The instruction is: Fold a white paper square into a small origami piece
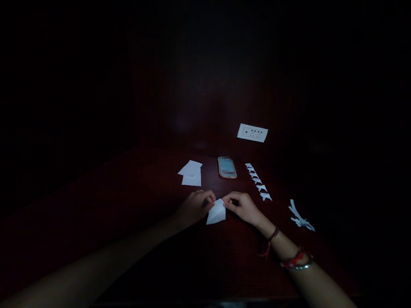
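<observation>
A small white sheet of paper (216, 213) is held between both hands over the dark red table, a faint crease running across it. My left hand (195, 206) pinches its upper left corner, fingers curled. At the upper right corner, my right hand (240, 206) grips the paper between thumb and fingertips. Beyond the left hand lie a few loose white paper sheets (192, 176), overlapping. Several small folded paper pieces (256, 179) form a slanting row past the right hand. A heap of thin paper strips (300, 217) rests farther right.
A phone (227, 167) with a blurred screen lies on the dark red table (152, 187) beyond the hands. Behind it, a white socket panel (252, 132) is set in the dark back wall. The table's front edge runs along the bottom; the surroundings are very dark.
</observation>
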Demonstrator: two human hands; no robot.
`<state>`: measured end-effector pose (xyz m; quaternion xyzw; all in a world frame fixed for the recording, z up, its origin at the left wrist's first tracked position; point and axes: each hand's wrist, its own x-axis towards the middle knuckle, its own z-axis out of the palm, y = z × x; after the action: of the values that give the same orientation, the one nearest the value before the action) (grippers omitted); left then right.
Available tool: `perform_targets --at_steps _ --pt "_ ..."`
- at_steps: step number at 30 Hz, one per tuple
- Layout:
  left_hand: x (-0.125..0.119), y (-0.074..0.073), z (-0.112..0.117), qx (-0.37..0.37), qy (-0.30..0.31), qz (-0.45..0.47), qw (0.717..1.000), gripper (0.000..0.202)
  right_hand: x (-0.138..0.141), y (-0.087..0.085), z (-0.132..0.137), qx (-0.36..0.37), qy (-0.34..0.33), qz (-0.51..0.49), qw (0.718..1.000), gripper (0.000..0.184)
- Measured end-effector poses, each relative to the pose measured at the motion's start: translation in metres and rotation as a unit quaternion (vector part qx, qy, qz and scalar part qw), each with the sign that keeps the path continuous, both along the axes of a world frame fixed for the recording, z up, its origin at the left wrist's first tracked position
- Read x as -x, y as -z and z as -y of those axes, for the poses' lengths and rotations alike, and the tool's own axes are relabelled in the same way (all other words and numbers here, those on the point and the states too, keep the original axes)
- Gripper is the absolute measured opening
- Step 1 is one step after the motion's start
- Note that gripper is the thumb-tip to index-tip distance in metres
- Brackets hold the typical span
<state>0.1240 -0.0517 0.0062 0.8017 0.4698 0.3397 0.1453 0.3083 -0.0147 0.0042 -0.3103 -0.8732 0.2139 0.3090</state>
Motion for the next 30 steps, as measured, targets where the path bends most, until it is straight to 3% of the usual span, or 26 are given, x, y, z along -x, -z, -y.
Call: perform_targets --at_steps 15,26,30 --pt "-0.003 0.003 0.0 0.004 0.017 -0.001 1.0 0.008 0.012 -0.006 0.012 -0.021 0.052 -0.011 0.998 0.016" --pt "0.0 0.005 -0.001 0.052 -0.006 0.056 0.997 0.014 0.006 0.004 0.007 0.085 0.077 -0.049 0.992 0.017" --pt "0.002 0.006 -0.002 0.032 -0.001 0.041 0.999 0.03 0.005 0.009 0.002 0.124 0.059 -0.062 0.989 0.032"
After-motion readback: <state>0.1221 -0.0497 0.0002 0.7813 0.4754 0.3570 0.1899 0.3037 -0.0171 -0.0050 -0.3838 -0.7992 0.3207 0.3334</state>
